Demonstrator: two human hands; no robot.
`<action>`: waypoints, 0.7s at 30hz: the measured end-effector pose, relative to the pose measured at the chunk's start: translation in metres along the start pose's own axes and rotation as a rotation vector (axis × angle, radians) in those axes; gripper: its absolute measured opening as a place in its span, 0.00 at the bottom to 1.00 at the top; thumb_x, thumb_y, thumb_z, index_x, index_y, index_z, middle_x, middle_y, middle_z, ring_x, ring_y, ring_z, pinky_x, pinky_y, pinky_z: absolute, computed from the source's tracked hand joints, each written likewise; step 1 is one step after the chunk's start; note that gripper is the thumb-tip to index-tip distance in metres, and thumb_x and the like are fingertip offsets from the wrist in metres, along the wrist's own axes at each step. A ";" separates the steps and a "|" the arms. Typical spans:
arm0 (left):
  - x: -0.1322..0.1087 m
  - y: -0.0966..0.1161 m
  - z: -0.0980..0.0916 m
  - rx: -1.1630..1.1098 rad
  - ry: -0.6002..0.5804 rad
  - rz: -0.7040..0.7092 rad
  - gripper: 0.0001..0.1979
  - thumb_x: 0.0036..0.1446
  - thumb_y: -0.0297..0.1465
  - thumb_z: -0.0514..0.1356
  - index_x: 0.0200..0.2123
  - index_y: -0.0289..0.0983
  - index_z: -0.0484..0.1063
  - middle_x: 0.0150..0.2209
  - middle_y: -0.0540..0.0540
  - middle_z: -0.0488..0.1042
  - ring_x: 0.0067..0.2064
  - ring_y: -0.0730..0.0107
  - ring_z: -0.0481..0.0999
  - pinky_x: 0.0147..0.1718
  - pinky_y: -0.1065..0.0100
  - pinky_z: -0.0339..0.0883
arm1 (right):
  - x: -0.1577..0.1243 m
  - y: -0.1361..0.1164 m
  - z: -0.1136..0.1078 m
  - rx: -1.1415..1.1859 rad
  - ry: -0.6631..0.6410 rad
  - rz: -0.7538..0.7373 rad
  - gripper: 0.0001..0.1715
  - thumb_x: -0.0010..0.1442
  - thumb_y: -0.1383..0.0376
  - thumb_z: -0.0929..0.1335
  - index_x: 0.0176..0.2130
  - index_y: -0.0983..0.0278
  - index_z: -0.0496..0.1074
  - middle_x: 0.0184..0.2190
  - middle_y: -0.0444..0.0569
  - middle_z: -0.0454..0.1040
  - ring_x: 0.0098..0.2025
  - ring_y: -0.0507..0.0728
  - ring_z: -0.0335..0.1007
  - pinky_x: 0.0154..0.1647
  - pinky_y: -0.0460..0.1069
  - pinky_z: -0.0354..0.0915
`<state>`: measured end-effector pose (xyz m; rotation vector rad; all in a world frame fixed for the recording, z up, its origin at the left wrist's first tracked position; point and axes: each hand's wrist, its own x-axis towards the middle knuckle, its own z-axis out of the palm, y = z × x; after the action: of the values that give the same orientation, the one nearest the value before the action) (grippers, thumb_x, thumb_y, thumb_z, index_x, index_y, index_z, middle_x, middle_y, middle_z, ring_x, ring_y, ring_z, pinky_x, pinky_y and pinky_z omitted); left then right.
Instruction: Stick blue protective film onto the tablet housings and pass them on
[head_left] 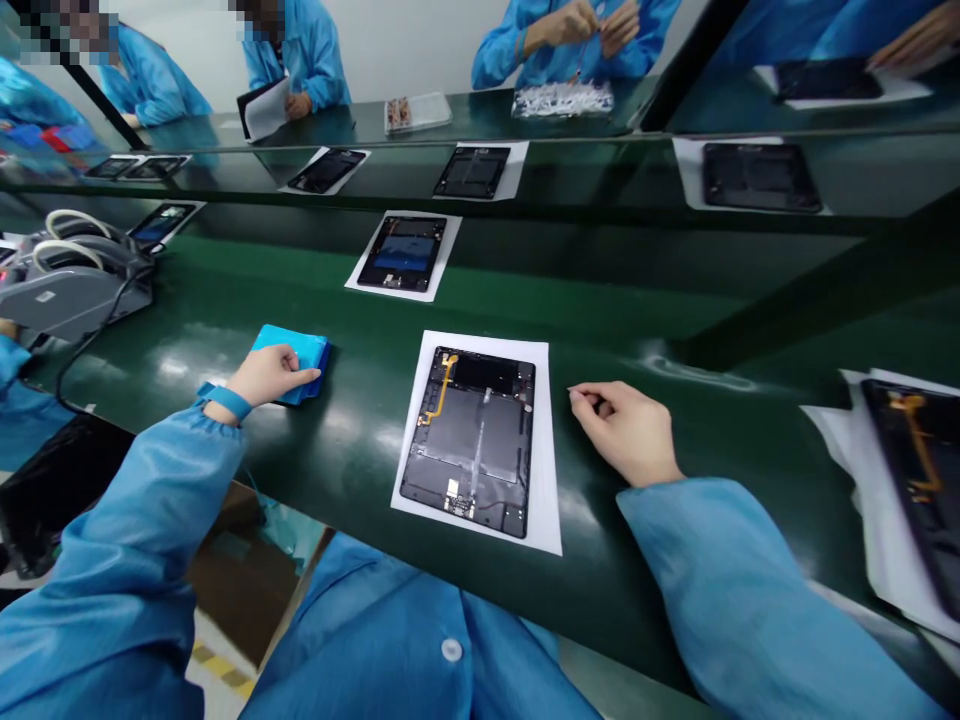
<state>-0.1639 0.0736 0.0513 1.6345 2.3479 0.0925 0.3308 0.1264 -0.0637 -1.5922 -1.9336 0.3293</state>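
My left hand (264, 376) lies on a stack of blue sheets (304, 346), light blue on top and darker beneath. Its fingers are curled against the top sheet, the thumb pointing right. In front of me an opened tablet (469, 440), its insides facing up, lies on white paper (551, 500). A yellow flex cable (444, 390) runs along the tablet's upper left. To the right of the paper, my right hand (626, 430) rests near the table with fingers curled in and thumb against the index finger; nothing shows in it.
Another opened tablet (401, 252) on paper lies farther back on the green table (360, 470). At right, one more tablet (919, 460) sits on stacked paper. Grey machines (67, 285) with white hoses stand at left. Across a raised ledge, people in blue coats (300, 50) work.
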 end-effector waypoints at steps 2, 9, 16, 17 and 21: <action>0.001 -0.003 -0.002 -0.076 -0.057 0.035 0.20 0.48 0.50 0.64 0.25 0.39 0.67 0.26 0.50 0.70 0.29 0.69 0.69 0.31 0.68 0.59 | 0.000 -0.001 -0.001 0.002 -0.001 -0.003 0.20 0.60 0.55 0.65 0.39 0.63 0.82 0.31 0.50 0.77 0.28 0.55 0.69 0.33 0.51 0.64; 0.001 -0.016 -0.018 -0.321 -0.195 0.046 0.16 0.51 0.46 0.60 0.28 0.39 0.69 0.23 0.51 0.67 0.28 0.69 0.68 0.30 0.67 0.62 | 0.001 -0.001 -0.003 0.021 -0.012 -0.006 0.19 0.61 0.56 0.65 0.39 0.64 0.82 0.30 0.49 0.77 0.28 0.55 0.69 0.34 0.52 0.65; -0.050 0.047 -0.027 -0.142 0.409 0.369 0.09 0.63 0.37 0.56 0.33 0.39 0.69 0.26 0.51 0.67 0.28 0.70 0.64 0.31 0.67 0.56 | -0.008 -0.053 -0.019 0.224 0.167 0.027 0.16 0.64 0.57 0.67 0.40 0.64 0.81 0.33 0.51 0.80 0.30 0.54 0.71 0.36 0.52 0.69; -0.057 0.064 -0.023 -0.189 0.416 0.458 0.09 0.63 0.36 0.56 0.33 0.39 0.69 0.27 0.51 0.68 0.29 0.70 0.65 0.32 0.67 0.57 | -0.011 -0.071 -0.022 0.307 0.140 0.029 0.16 0.64 0.56 0.68 0.40 0.63 0.81 0.35 0.51 0.81 0.32 0.55 0.73 0.37 0.52 0.70; -0.071 0.131 0.007 -0.473 0.160 0.718 0.10 0.66 0.36 0.55 0.33 0.38 0.69 0.29 0.50 0.70 0.31 0.72 0.67 0.34 0.68 0.61 | -0.022 -0.141 -0.027 0.676 -0.196 0.024 0.24 0.61 0.51 0.73 0.51 0.62 0.78 0.43 0.51 0.82 0.35 0.55 0.77 0.35 0.51 0.74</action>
<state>-0.0202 0.0537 0.0857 2.1474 1.5323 0.8674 0.2362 0.0656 0.0278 -1.1585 -1.6747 1.0551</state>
